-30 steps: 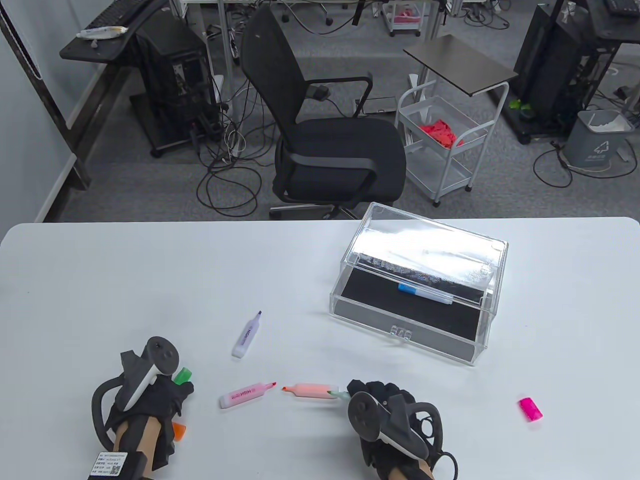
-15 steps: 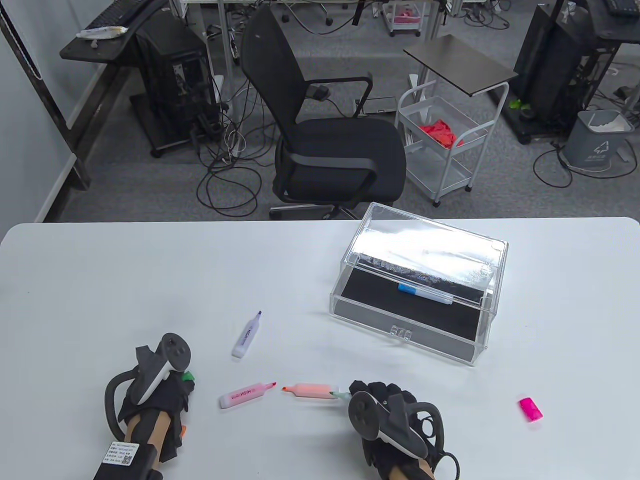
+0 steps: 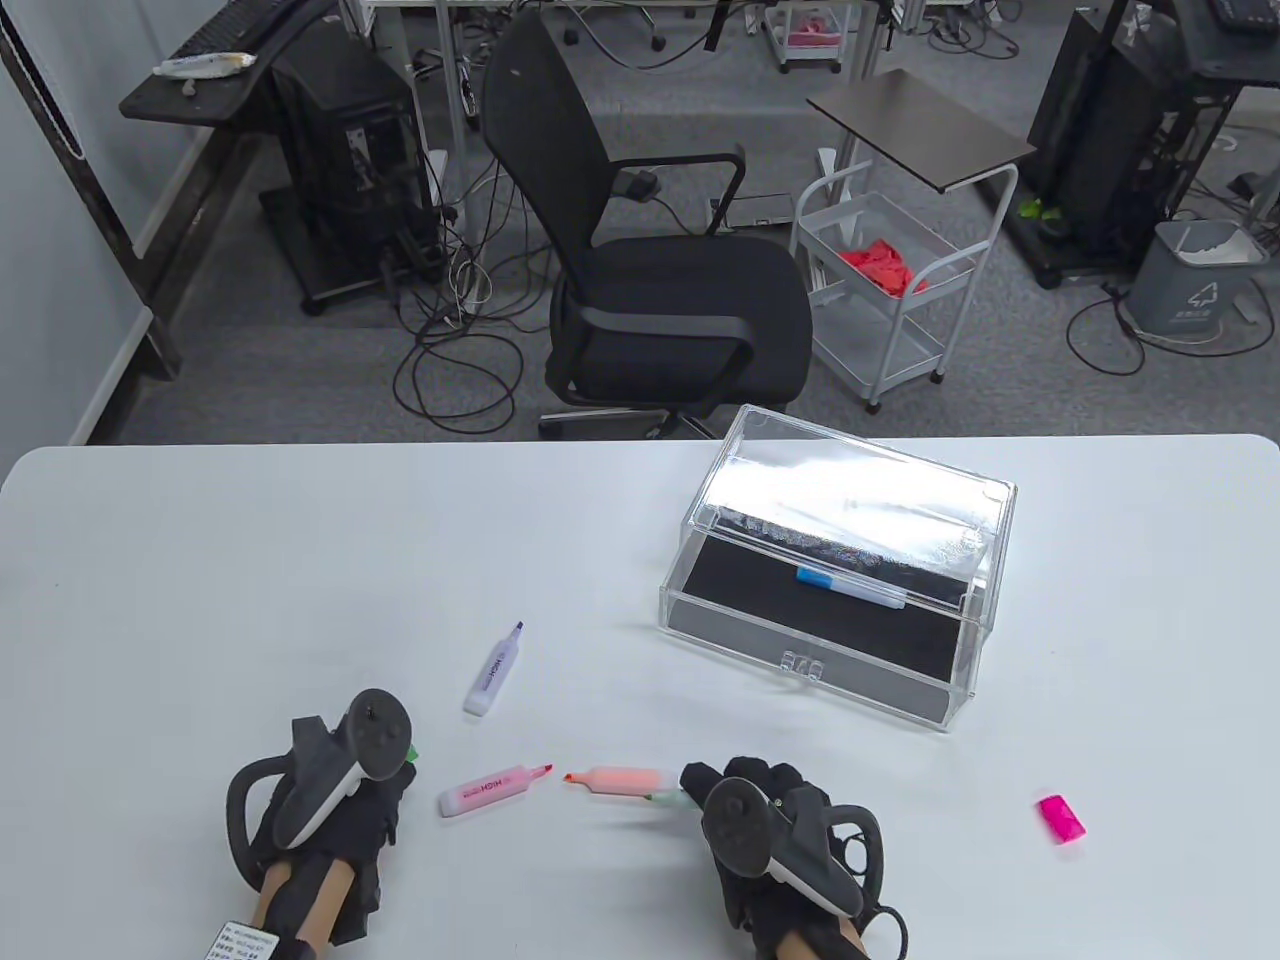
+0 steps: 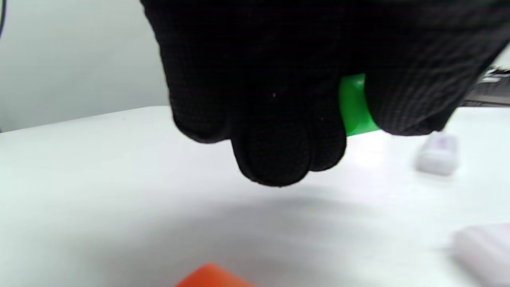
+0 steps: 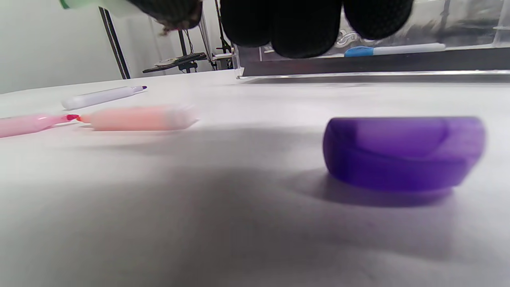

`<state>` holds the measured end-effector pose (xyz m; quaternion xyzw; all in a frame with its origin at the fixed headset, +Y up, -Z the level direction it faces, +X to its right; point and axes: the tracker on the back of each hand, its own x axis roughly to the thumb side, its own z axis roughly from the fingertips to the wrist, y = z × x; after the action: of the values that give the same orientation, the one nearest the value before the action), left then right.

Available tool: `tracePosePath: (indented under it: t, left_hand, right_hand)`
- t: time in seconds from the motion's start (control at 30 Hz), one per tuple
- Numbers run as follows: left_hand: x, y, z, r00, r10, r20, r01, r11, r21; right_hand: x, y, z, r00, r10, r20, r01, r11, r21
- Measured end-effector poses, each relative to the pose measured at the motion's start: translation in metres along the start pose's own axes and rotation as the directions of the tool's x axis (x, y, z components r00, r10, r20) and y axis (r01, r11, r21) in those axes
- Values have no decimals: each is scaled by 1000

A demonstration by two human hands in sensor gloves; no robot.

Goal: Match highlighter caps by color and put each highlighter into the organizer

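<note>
The left hand (image 3: pixel 340 800) has its fingers curled round a green cap (image 4: pixel 354 105), which shows between the gloved fingers in the left wrist view and only as a sliver in the table view; the right hand (image 3: pixel 770 810) pinches a pale green highlighter (image 3: pixel 668 796) near its end, its body pointing leftward toward the other hand – a pairing that looks meant to bring cap and pen together by colour. The two hands are well apart on the white table (image 3: pixel 300 560), with the pink highlighter (image 3: pixel 492 789) and the peach highlighter (image 3: pixel 618 779) lying tip to tip between them, both uncapped; the purple highlighter (image 3: pixel 494 670) lies a little farther back, also uncapped.

Loose caps wait near whichever hand can reach them: an orange cap (image 4: pixel 213 277) under the left hand, a purple cap (image 5: pixel 402 151) under the right wrist, a magenta cap (image 3: pixel 1061 818) off to the right. The clear organizer (image 3: pixel 830 655) stands open-fronted at the right rear; a blue-capped highlighter (image 3: pixel 850 588) already lies inside – so I judge one pen done, the green next, three more to cap
</note>
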<state>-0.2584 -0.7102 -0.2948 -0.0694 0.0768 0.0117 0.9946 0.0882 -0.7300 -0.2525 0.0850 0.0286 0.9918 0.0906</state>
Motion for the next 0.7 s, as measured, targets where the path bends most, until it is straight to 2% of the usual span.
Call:
tracePosePath:
  t: [0.2, 0.5, 0.7]
  left_hand:
    - [28, 3, 29, 996, 24, 90, -28, 999, 46]
    - [64, -5, 53, 978, 99, 185, -110, 993, 50]
    - [91, -7, 67, 967, 87, 240, -107, 992, 72]
  right_hand:
    - [6, 0, 1, 996, -41, 73, 42, 999, -15]
    - [16, 2, 3, 989, -80, 125, 81, 997, -4]
    - [21, 4, 2, 985, -88, 149, 87, 996, 11]
